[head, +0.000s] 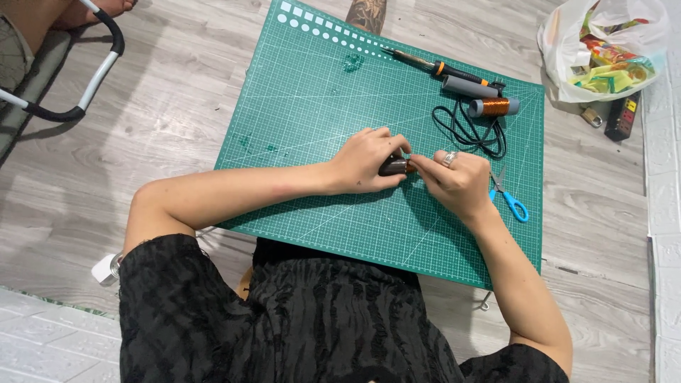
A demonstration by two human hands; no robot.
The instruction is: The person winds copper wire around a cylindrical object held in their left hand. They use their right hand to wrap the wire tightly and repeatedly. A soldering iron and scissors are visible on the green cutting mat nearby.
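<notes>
My left hand point(365, 163) and my right hand point(457, 181) meet over the middle of a green cutting mat point(312, 106). Between them is a small dark cylindrical piece point(392, 167) with a coppery end. The left hand wraps around it; the right hand's fingertips pinch at its end. A ring sits on one right finger. Most of the piece is hidden by the fingers.
On the mat's far right lie a soldering iron point(433, 66), a grey cylinder point(469, 87), a copper wire spool point(494, 107) and a black cord point(468, 131). Blue-handled scissors point(509, 198) lie by my right hand. A plastic bag point(606, 46) and a power strip point(623, 115) sit on the floor.
</notes>
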